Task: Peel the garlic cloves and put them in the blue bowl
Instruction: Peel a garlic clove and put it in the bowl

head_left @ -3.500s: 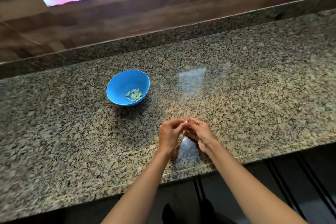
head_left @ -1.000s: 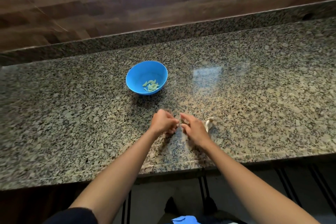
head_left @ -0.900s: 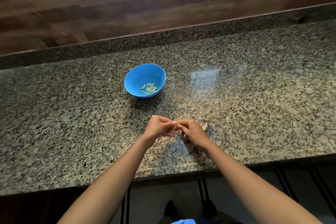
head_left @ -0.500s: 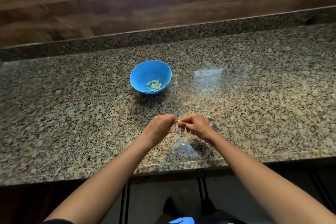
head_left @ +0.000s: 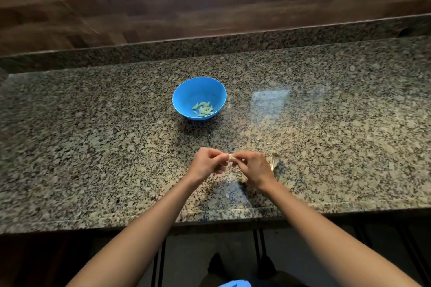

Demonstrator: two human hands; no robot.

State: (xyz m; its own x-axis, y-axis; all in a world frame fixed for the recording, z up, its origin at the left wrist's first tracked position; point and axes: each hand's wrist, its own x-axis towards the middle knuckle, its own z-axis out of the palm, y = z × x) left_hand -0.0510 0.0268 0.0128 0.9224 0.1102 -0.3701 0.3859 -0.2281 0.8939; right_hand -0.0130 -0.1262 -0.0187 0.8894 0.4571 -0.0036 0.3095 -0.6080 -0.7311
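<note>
Speckled granite countertop [head_left: 93,147], round blue bowl [head_left: 186,95] of peeled cloves [head_left: 203,109] mid-surface, papery skin [head_left: 274,161] nearby, left hand [head_left: 206,164] and right hand [head_left: 253,168] pinching one garlic clove [head_left: 230,157] near the front edge.

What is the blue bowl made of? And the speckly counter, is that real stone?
The blue bowl looks like plastic: it is one even bright colour with a thin rim and a smooth, soft sheen. It might be melamine; the look alone cannot settle that. The counter looks like polished granite: it has black, grey and cream speckles and a glossy top with a pale reflection on it.
</note>
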